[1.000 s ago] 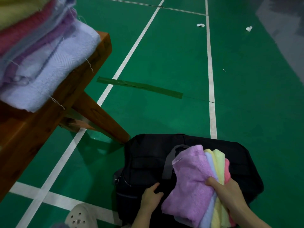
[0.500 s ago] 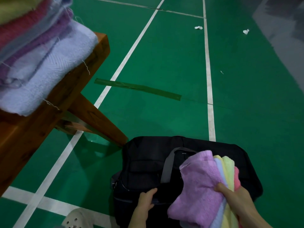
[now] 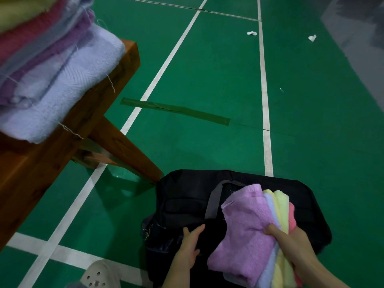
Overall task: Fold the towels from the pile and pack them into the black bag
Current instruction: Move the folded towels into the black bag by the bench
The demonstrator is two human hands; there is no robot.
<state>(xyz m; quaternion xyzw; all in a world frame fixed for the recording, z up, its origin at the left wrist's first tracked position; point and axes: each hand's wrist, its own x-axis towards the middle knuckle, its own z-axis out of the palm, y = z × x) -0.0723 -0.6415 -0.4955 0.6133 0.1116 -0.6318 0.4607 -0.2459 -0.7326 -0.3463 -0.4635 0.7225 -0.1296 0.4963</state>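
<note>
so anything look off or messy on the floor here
Two crumpled white scraps lie on the green floor beyond the black bag, and a strip of green tape sits askew across a white line.

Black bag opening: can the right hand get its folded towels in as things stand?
Probably yes. The right hand grips the folded towels right above the black bag, and the left hand holds the bag's near edge. Whether the opening is unzipped can't be seen.

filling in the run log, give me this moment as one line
step: packing | right hand: holds folded towels over black bag | left hand: on bag opening | pile: on bench
</note>
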